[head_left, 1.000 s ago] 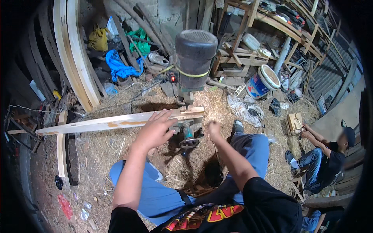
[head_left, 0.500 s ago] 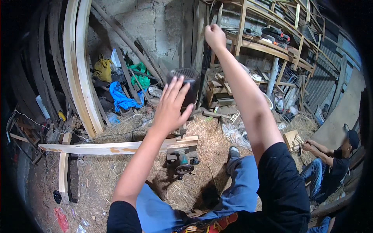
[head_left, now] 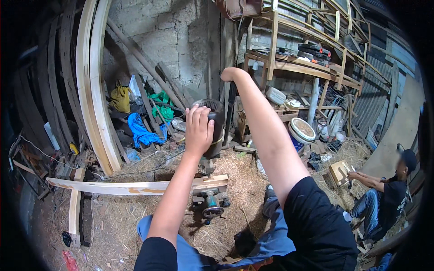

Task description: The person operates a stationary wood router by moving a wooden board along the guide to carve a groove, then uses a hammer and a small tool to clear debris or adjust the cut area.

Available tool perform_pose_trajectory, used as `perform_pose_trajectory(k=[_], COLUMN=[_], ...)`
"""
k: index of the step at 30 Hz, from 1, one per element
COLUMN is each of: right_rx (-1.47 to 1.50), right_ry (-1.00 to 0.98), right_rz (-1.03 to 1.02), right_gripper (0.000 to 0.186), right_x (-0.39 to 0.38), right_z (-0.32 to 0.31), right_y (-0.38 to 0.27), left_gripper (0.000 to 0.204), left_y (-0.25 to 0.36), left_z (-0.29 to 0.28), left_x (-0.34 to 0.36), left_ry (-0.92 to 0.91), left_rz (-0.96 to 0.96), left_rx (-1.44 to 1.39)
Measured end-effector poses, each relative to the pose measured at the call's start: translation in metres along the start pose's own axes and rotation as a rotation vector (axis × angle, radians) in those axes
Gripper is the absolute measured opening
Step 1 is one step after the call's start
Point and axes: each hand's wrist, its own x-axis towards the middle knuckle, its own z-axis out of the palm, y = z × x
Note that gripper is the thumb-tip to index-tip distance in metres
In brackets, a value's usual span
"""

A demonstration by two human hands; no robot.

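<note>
My left hand (head_left: 199,131) rests on the upper side of a dark cylindrical motor housing (head_left: 216,112) with a vented top, its fingers spread and stretched out. My right arm reaches forward, and my right hand (head_left: 232,75) is closed around the top of a black lever (head_left: 231,97) beside the motor. Below the motor, a long pale wooden plank (head_left: 108,187) lies across the machine, its right end held at a green vise (head_left: 210,201) with a handwheel (head_left: 213,212). My forearm covers part of the plank. The bit or chisel under the motor cannot be made out.
A wooden stand (head_left: 74,210) supports the plank's left part. Tall boards (head_left: 92,81) lean at left. Wood shavings (head_left: 242,174) cover the floor. A white bucket (head_left: 302,131) and a timber rack (head_left: 312,67) stand at right. A co-worker (head_left: 384,194) sits by a wooden block (head_left: 339,174).
My right hand has come down and slightly left, with the black lever now showing below it. My left hand stays on the motor housing. The view has tilted upward a little.
</note>
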Motion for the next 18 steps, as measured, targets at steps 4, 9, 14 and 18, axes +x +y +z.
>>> perform_pose_trajectory(k=[4,9,14,18], right_rx=[-0.004,0.306,0.567,0.665], right_ry=[0.055,0.240,0.327,0.346], right_rz=[-0.187,-0.138,-0.184,-0.182], right_gripper=[0.042,0.050,0.028,0.023], right_x=[-0.020,-0.086,-0.187,-0.234], right_z=[0.007,0.044,0.085,0.083], right_y=[0.019,0.016,0.004,-0.007], left_gripper=[0.034,0.044,0.064,0.069], left_y=[0.003,-0.006,-0.017,-0.007], left_z=[0.008,0.004,-0.007,-0.025], left_x=[0.002,-0.011,-0.048,-0.061], left_ry=[-0.003,0.000,-0.101,-0.198], left_rz=[0.014,0.038,-0.029,-0.078], left_rx=[-0.045,-0.104,-0.156,-0.176])
